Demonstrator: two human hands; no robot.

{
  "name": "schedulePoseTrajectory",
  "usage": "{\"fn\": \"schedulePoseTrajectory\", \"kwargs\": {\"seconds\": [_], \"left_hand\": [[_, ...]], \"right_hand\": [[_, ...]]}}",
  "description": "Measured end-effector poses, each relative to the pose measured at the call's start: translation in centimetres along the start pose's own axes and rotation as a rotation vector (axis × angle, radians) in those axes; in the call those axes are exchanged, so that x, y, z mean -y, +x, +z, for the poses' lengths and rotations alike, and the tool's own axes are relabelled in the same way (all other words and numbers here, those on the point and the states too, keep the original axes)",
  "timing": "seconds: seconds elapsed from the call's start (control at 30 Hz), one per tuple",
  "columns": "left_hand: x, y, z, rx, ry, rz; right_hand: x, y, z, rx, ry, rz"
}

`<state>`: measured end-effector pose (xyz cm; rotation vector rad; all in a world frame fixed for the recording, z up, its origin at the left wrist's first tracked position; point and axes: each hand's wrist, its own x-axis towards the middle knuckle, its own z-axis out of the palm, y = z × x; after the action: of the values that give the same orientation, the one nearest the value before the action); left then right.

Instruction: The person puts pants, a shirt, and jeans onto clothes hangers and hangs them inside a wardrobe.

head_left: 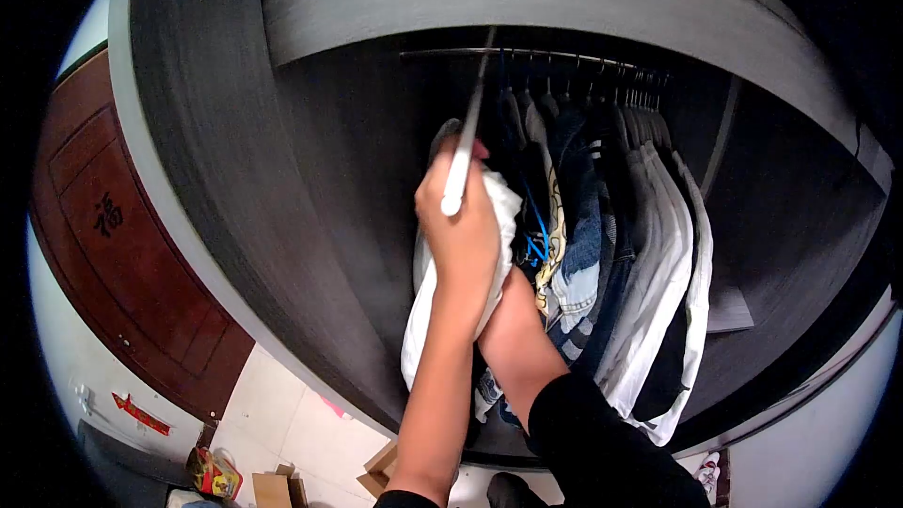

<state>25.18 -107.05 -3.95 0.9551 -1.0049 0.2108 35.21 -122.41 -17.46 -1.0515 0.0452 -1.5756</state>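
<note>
My left hand (pixel 459 226) is raised in front of the open wardrobe, its fingers closed around a white pole (pixel 467 155). The pole narrows upward, and its thin far end overlaps the metal clothes rail (pixel 428 54). A white garment (pixel 421 325) hangs behind and below this hand, bunched close to it. My right forearm (pixel 517 325) crosses behind my left wrist. The right hand itself is hidden behind the left arm and the white cloth, so its fingers do not show. Just right of the hands hang a blue cord (pixel 537 246) and a patterned yellow garment (pixel 555 221).
Denim clothes (pixel 576 235) and white shirts (pixel 658 273) hang on the right half of the rail. A dark wardrobe panel (pixel 329 226) stands close on the left. A brown door (pixel 132 235) is farther left. Cardboard boxes (pixel 277 487) sit on the floor below.
</note>
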Motion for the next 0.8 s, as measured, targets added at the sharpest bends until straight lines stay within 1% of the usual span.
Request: {"fn": "schedulePoseTrajectory", "kwargs": {"seconds": [0.07,0.1,0.13,0.2,0.23,0.27,0.3,0.37,0.43,0.6,0.67,0.7,0.73,0.8], "left_hand": [[1.5,0.3,0.6,-0.008,0.064,0.118],[2.2,0.1,0.5,0.014,0.103,0.069],[3.0,-0.2,0.2,0.020,0.100,0.066],[5.3,-0.9,-0.3,0.027,0.072,-0.029],[5.5,-1.1,-0.5,0.027,0.122,-0.040],[5.8,-1.1,-0.5,0.051,0.136,0.002],[6.2,-1.1,-0.4,0.054,0.144,-0.024],[4.5,-0.9,-0.2,0.070,0.158,-0.062],[3.3,0.1,-0.3,0.023,-0.001,-0.119],[5.3,0.5,0.4,-0.016,0.002,-0.063],[4.9,0.0,-0.2,0.015,0.077,-0.207],[5.1,0.0,-0.4,0.005,0.027,-0.139],[4.9,0.0,-0.5,0.005,0.029,-0.144],[4.1,0.2,-0.3,0.095,0.066,-0.152]], "right_hand": [[-0.2,-0.2,-0.1,-0.002,0.000,0.000],[-0.4,0.0,0.0,-0.007,0.007,0.000],[-1.6,0.4,-0.3,-0.009,0.006,0.001],[-1.9,0.7,-0.3,-0.011,0.010,0.007],[-2.0,0.7,-0.1,-0.012,0.014,0.017],[-2.1,0.9,0.0,-0.013,0.018,0.023],[-2.2,1.1,-0.1,-0.016,0.017,0.031],[-2.2,1.4,-0.3,-0.029,0.020,0.046],[-2.3,1.9,-0.2,-0.028,0.038,0.057],[-2.4,2.6,-0.1,-0.030,0.072,0.102],[-2.4,2.7,-0.4,-0.022,0.072,0.118],[-2.3,2.8,-0.5,-0.022,0.074,0.128],[-2.1,2.8,-0.6,-0.023,0.079,0.139],[-1.4,2.9,-0.7,-0.026,0.094,0.159]]}}
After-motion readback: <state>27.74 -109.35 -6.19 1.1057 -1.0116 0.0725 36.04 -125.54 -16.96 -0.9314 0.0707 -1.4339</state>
